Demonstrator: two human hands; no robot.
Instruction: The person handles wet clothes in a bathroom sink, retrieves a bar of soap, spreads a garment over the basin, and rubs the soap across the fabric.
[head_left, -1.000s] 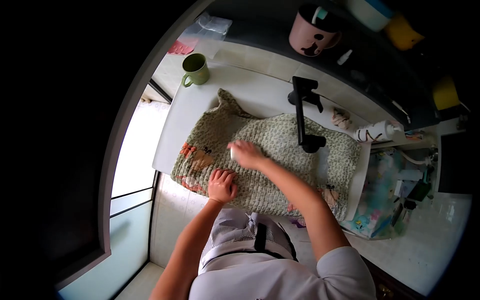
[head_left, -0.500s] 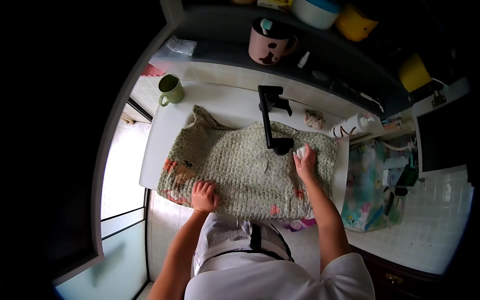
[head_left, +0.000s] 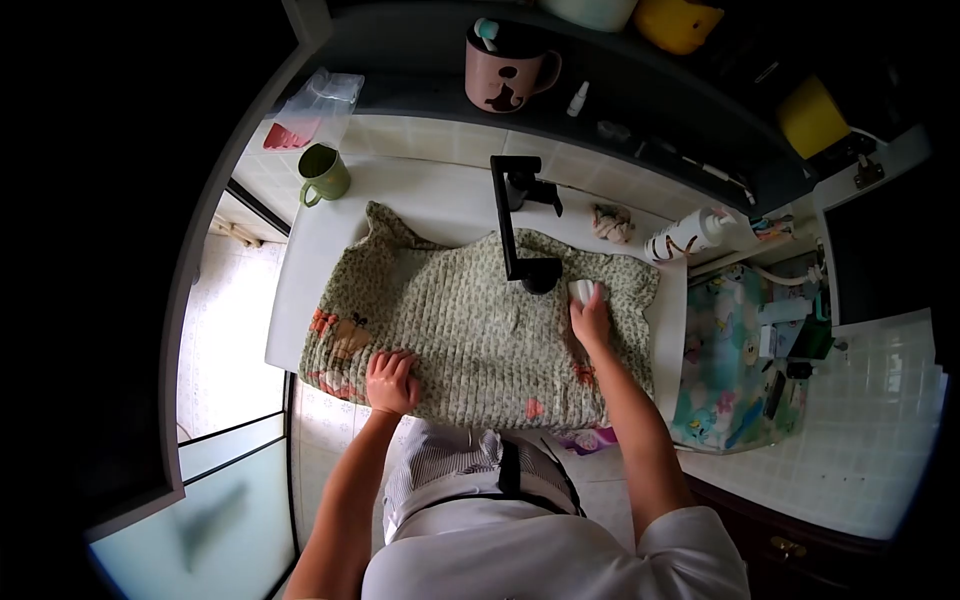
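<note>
A green quilted cloth [head_left: 465, 330] with a small leafy print and orange patches is spread over the white sink, its front edge near my waist. My left hand [head_left: 392, 384] rests on the cloth's front left part, fingers slightly bent and apart. In my right hand [head_left: 592, 318] is a white bar of soap [head_left: 583, 291], held against the cloth at the right, just beside the black faucet [head_left: 507, 225]. The spout hangs over the cloth. My right palm is hidden from view.
On the sink's back ledge stand a green mug [head_left: 325, 177], a crumpled cloth [head_left: 612, 223] and a white pump bottle [head_left: 690, 235]. Above, the dark shelf holds a pink mug [head_left: 500, 80] with a toothbrush. A patterned surface with several items [head_left: 745, 360] lies right.
The whole view has shifted slightly. My right hand's grip has altered, so more of the soap shows past the fingers. My left hand stays on the cloth, its fingers a little straighter.
</note>
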